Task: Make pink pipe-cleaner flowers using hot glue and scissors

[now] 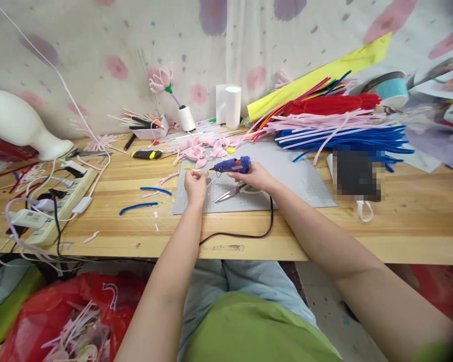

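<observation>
My right hand (253,177) is wrapped round a blue glue gun (230,165), whose nozzle points left. Its black cord (245,235) curves over the table's front part. Just left of the nozzle, my left hand (195,185) pinches a small yellow piece (189,168). Both hands are over a grey cutting mat (290,176). Scissors (228,194) lie on the mat below the glue gun, their handles partly behind my right hand. Pink fuzzy petal shapes (196,152) are heaped behind the hands, beside a yellow piece (230,150).
Blue stems (138,206) and a yellow-black cutter (146,154) lie left of the mat. A power strip (66,201) with cables stands further left. Bundles of pink stems (324,120), red and blue ones are at the back right. A pink flower (161,80) stands in a white spool (186,118).
</observation>
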Motion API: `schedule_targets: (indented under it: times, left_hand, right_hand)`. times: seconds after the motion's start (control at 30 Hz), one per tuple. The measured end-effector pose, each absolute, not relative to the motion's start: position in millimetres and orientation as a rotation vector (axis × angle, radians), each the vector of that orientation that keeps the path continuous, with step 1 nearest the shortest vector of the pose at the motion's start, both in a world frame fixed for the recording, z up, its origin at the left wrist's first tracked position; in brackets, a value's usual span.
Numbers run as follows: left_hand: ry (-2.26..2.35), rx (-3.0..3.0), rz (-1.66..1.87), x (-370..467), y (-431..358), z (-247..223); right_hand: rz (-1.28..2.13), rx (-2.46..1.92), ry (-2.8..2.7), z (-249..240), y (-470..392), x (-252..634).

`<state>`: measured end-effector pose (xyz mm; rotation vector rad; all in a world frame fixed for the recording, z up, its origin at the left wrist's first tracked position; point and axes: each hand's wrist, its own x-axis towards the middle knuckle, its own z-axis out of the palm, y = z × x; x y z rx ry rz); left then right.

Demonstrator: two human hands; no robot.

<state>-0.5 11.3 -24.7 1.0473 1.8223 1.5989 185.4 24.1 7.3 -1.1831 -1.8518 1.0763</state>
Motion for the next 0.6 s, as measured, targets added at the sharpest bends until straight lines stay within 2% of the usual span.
schedule_targets:
  times: [0.6]
  left_hand:
    - [1.760,1.036,1.669,-1.8,13.8,-32.4]
  right_hand:
    - [0.958,-1.272,-1.966,3.5,21.7,186.6]
